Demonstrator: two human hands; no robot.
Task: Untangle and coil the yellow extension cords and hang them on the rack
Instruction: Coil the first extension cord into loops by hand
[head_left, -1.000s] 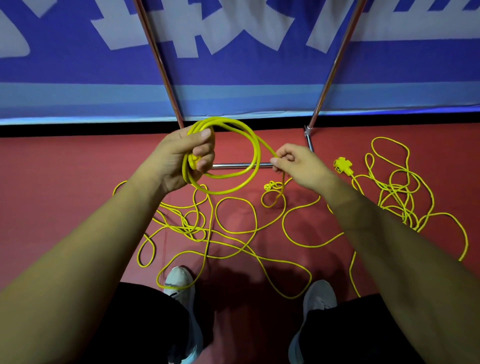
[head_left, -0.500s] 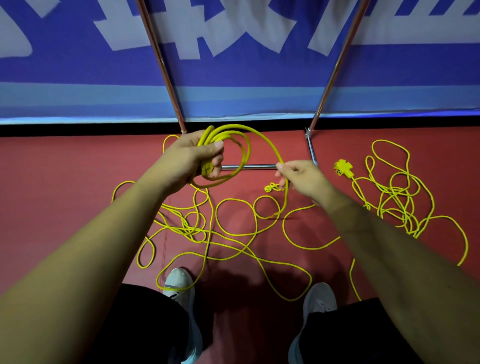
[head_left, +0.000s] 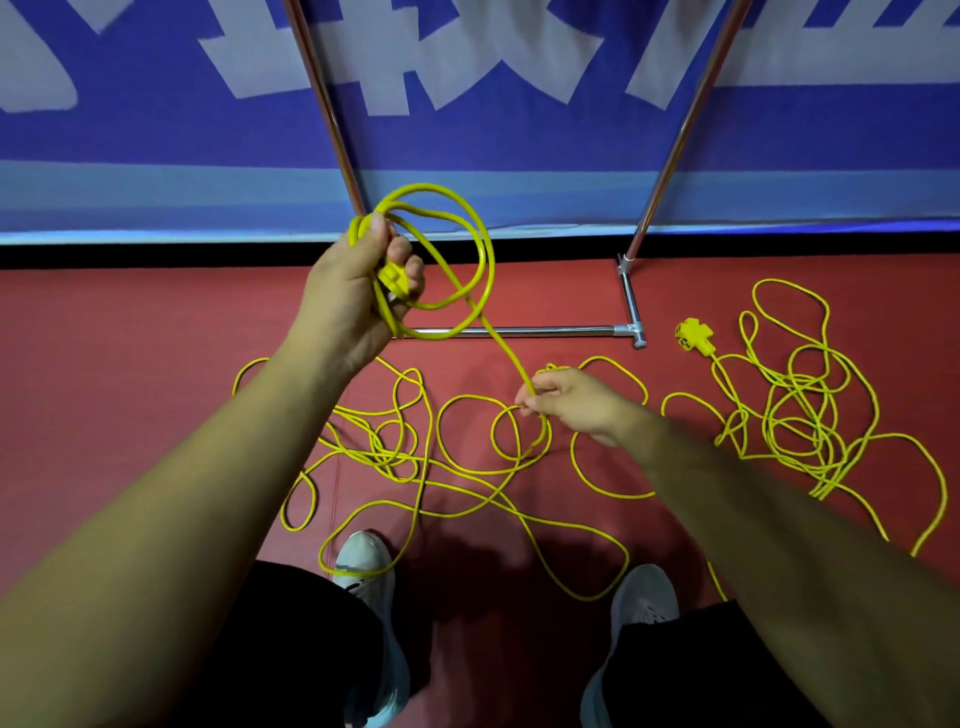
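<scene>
The left hand (head_left: 358, 291) was raised in front of the rack (head_left: 545, 330), its fingers (head_left: 400, 249) curled tight round a small coil (head_left: 491, 265) of yellow extension cord, with a yellow plug (head_left: 392, 278) caught in the same grip; the coil hung clear of the floor (head_left: 130, 364). One strand ran down from the coil to the right hand (head_left: 576, 405), lower and nearer the body, which pinched it between thumb and fingertips; the other fingers were loosely bent. The rest of that cord (head_left: 387, 452) lay in loose, crossing loops on the red floor between the rack's chrome base bar and the person's two pale shoes (head_left: 363, 561). A second yellow cord (head_left: 800, 415) lay tangled well to the right, untouched, its multi-outlet socket head (head_left: 693, 338) just beside the end of the base bar. The rack's two uprights rose in front of a blue banner (head_left: 519, 130); its large white characters were cut off at the top and could not be read.
</scene>
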